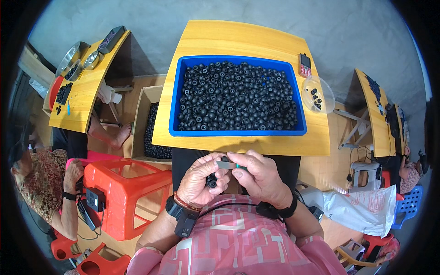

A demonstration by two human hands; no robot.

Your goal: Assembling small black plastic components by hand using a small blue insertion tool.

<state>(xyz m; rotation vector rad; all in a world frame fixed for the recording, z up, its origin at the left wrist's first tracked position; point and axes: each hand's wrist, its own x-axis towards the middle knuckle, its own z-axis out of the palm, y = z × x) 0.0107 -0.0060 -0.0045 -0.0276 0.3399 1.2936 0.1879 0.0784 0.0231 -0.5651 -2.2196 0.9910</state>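
Both hands meet just below the table edge, the left hand (201,179) closed around small black rings (211,182), the right hand (259,176) pinching a thin blade (228,164) just above them.

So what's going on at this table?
A person in a pink patterned top sits at a yellow table. The left hand cups a few small black round parts, while the right hand pinches a small flat grey tool against them. On the table, a blue tray is heaped with the same black parts, beside a clear bowl holding a few. A cardboard box of more parts sits below on the left, and other people work at neighbouring tables.
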